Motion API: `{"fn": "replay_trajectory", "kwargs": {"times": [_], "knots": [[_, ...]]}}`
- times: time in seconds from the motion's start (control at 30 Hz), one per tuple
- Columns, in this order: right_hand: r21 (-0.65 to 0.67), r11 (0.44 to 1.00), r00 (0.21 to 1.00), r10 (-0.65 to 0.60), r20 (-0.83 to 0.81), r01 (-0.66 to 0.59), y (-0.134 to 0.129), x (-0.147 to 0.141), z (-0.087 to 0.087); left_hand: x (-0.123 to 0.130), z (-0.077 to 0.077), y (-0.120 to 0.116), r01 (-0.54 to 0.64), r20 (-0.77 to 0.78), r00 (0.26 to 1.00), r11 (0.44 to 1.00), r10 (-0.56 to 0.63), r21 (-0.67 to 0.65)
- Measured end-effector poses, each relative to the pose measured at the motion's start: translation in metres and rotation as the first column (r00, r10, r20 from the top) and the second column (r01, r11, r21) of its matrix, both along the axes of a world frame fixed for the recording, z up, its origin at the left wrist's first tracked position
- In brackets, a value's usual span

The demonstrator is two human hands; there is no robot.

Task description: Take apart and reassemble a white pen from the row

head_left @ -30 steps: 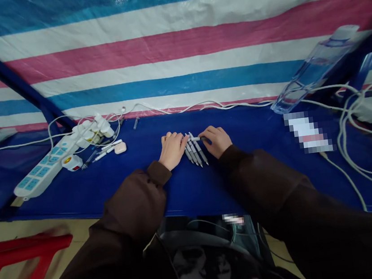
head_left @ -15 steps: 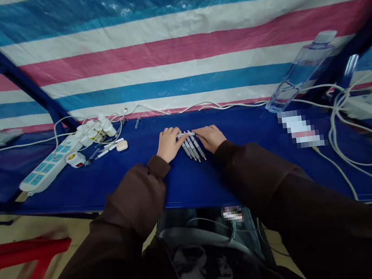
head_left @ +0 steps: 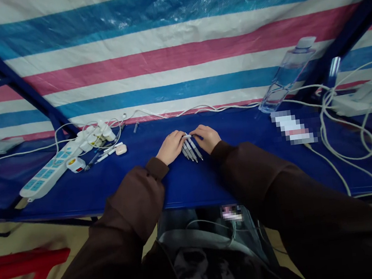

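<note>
Several grey-and-white pens [head_left: 191,150] lie side by side on the blue table [head_left: 192,188], tips toward me. Across their far ends is a small white piece [head_left: 186,136], too small to make out fully. My left hand [head_left: 171,146] pinches its left end, with the wrist near the table. From the other side my right hand [head_left: 207,138] has its fingers bent and pressed together at the right end of the piece, beside the pens.
At the left are a white power strip [head_left: 46,174] with plugs, loose pens [head_left: 106,153] and a small beige case [head_left: 121,149]. A clear bottle [head_left: 285,77], a blurred-out phone-like object [head_left: 293,127] and looped white cables [head_left: 328,140] are at the right.
The view has shifted slightly. My hands have come closer together over the far ends of the pens, and less of the white piece shows between them.
</note>
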State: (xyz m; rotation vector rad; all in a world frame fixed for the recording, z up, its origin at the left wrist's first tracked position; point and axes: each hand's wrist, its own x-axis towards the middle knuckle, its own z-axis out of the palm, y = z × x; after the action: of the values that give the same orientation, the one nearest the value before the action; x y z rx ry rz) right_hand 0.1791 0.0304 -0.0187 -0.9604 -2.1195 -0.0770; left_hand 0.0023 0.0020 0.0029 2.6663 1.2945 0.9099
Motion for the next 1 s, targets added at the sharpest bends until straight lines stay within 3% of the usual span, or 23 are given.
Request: {"fn": "replay_trajectory", "kwargs": {"times": [0.2,0.37,0.47,0.67,1.0], "knots": [[0.032,0.995,0.993,0.101,-0.068,-0.099,-0.001,-0.001,-0.003,0.004,0.003,-0.006,-0.047,-0.026,0.999,0.997,0.046,-0.052],[0.054,0.981,0.981,0.190,-0.038,-0.188,0.001,-0.001,-0.002,0.001,-0.001,-0.003,-0.050,0.121,0.990,0.982,0.072,-0.181],[0.014,0.972,0.970,0.232,0.066,-0.234,0.001,-0.001,0.002,-0.002,-0.003,-0.001,-0.083,0.183,0.976,0.977,0.120,-0.198],[-0.122,0.982,0.927,0.180,0.330,-0.147,-0.002,0.002,0.010,-0.003,0.002,-0.004,-0.204,0.145,0.963,0.965,0.228,-0.164],[-0.060,0.996,0.959,0.082,0.273,-0.068,-0.008,0.005,0.019,-0.002,0.003,-0.004,-0.271,0.037,0.959,0.950,0.280,-0.158]]}}
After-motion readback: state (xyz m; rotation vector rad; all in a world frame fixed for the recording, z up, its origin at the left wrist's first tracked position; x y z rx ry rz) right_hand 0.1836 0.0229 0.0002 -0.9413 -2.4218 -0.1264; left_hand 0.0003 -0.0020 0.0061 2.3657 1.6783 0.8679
